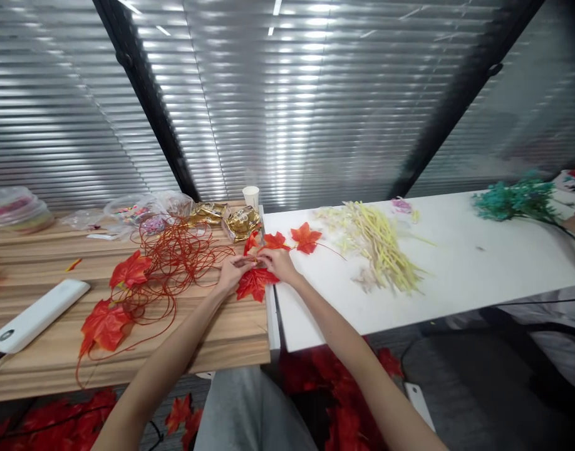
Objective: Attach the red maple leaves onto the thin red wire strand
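Both hands meet over the seam between the wooden table and the white one. My left hand pinches the stem end of a red maple leaf that hangs toward me. Close against it, my right hand has its fingers pressed together at the same spot; a thin cord may be between them, too small to make out. Just beyond the fingers lie more red-orange leaves, and another orange leaf rests on the white table. A loose tangle of red cord spreads left of my left hand.
Two red leaves and a white power bank lie on the left. Gold packets and a paper cup stand at the back. Yellow stems lie on the white table; a co-worker's hand is at far right, near teal flowers.
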### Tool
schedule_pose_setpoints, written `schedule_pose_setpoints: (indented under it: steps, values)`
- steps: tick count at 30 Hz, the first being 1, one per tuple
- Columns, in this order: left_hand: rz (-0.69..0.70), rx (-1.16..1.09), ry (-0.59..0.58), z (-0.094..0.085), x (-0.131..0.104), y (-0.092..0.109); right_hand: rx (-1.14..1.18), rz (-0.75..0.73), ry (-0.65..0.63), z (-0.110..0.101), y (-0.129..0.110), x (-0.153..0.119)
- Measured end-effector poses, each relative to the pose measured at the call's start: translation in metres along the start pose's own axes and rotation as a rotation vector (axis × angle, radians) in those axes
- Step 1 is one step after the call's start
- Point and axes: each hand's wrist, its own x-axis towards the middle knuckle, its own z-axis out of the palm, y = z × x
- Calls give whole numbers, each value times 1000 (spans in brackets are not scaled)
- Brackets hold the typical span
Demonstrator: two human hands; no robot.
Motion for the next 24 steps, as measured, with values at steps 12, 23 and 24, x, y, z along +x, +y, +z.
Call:
schedule_pose_setpoints:
  steps: [12, 23, 24]
  values:
    - [187, 170, -8, -7, -5, 7, 333, -18, -64, 7, 2, 2]
    - [292, 320, -144, -6, -11, 18, 355, -24, -209, 2, -3, 0]
    - [296, 323, -149, -7, -11, 18, 403, 0, -227, -1, -3, 0]
